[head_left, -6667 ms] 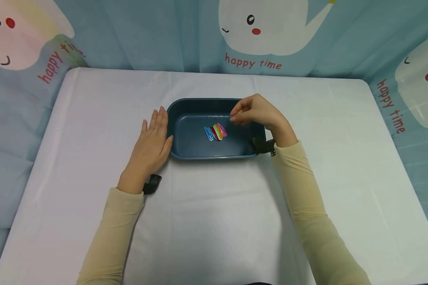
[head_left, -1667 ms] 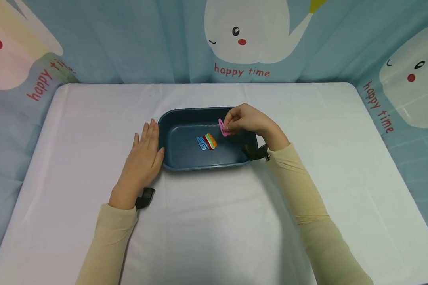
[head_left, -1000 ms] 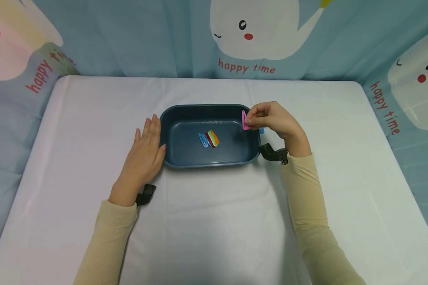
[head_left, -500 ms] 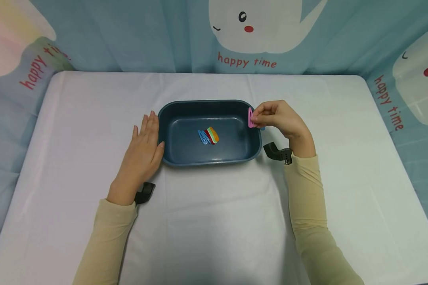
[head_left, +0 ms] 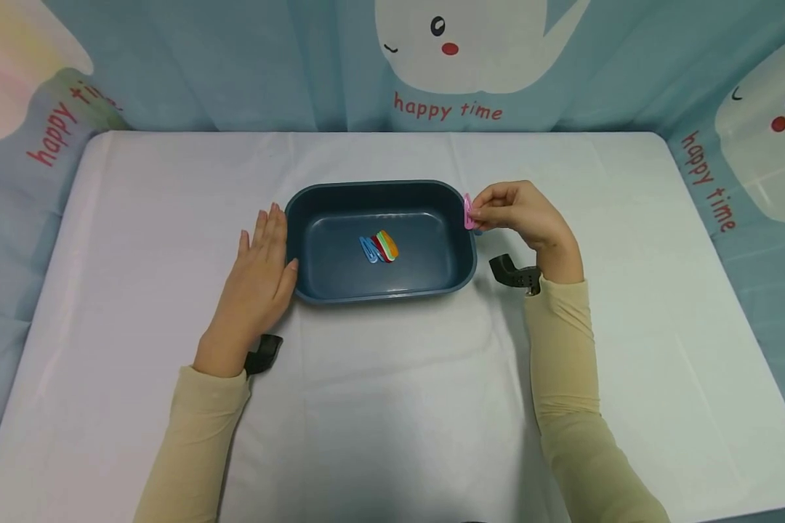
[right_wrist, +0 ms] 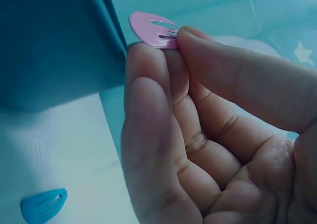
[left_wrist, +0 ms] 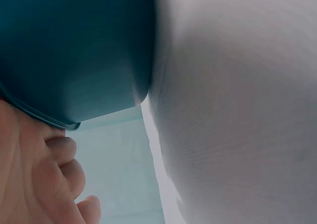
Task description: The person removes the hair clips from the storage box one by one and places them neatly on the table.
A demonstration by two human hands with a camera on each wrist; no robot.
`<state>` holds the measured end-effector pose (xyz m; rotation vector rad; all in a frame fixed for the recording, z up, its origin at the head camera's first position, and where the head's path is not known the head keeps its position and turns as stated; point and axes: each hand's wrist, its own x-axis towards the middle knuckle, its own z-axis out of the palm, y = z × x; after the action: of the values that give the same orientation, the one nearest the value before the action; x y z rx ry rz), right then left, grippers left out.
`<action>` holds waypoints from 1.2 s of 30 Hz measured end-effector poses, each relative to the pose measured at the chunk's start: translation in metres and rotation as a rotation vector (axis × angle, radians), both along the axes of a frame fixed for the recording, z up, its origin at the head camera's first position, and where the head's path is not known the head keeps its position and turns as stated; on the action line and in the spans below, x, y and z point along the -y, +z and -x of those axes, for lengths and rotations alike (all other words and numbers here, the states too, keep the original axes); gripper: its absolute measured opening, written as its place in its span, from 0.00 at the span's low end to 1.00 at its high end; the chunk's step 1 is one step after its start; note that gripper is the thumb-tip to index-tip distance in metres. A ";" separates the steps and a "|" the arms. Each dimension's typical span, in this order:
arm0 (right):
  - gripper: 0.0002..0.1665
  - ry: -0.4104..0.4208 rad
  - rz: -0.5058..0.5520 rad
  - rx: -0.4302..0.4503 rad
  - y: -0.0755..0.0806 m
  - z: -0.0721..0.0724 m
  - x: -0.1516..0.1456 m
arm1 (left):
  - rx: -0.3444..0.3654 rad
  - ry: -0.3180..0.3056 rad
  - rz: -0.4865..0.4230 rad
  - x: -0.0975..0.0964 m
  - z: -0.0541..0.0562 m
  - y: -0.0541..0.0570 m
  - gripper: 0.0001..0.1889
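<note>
My right hand [head_left: 523, 214] pinches a pink snap hair clip [right_wrist: 151, 29] between thumb and fingers at the right rim of a dark blue tray [head_left: 392, 285]. Near the tray's middle lie several more hair clips: a blue one [head_left: 369, 249], then red, white-green and orange ones [head_left: 385, 246] packed side by side. My left hand [head_left: 251, 283] rests along the tray's left side with straight fingers; its fingers reach the rim in the left wrist view. On the cloth below my right hand lies another blue hair clip [right_wrist: 43, 205], mostly hidden in the head view.
A white cloth [head_left: 392, 407] covers the table under the tray. Pale blue curtains [head_left: 248, 65] with cartoon prints stand along the table's back and sides. Black wrist mounts [head_left: 515, 273] stick out from both wrists.
My right hand has picked the pink hair clip up from the group in the tray and carried it right to the rim. The left hand stays at the tray's left side.
</note>
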<state>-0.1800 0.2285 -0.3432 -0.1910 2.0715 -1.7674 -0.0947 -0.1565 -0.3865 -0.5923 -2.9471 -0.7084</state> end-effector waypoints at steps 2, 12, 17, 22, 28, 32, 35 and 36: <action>0.04 -0.006 0.000 0.009 -0.001 0.000 -0.001 | 0.002 0.000 -0.001 0.000 0.000 0.000 0.33; 0.03 -0.023 -0.012 0.027 -0.005 0.003 -0.005 | 0.015 0.001 0.002 -0.001 0.001 0.001 0.33; 0.04 -0.050 -0.006 0.045 -0.005 0.003 -0.005 | 0.023 0.003 0.003 -0.001 0.001 0.001 0.33; 0.04 -0.065 -0.005 0.056 -0.006 0.004 -0.006 | 0.018 0.005 0.004 -0.001 0.001 0.001 0.33; 0.03 -0.066 -0.014 0.044 -0.006 0.004 -0.008 | 0.022 0.008 -0.001 -0.001 0.001 0.001 0.33; 0.04 -0.079 -0.006 0.049 -0.008 0.004 -0.011 | 0.025 0.010 0.003 -0.001 0.001 0.002 0.33; 0.05 -0.089 0.006 0.048 -0.010 0.005 -0.014 | 0.026 0.009 0.009 -0.001 0.002 0.002 0.33; 0.06 -0.095 0.009 0.047 -0.011 0.005 -0.016 | 0.026 0.007 0.009 -0.001 0.002 0.002 0.33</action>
<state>-0.1854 0.2440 -0.3544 -0.0547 2.0709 -1.8188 -0.0965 -0.1550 -0.3843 -0.5771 -2.9761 -0.7073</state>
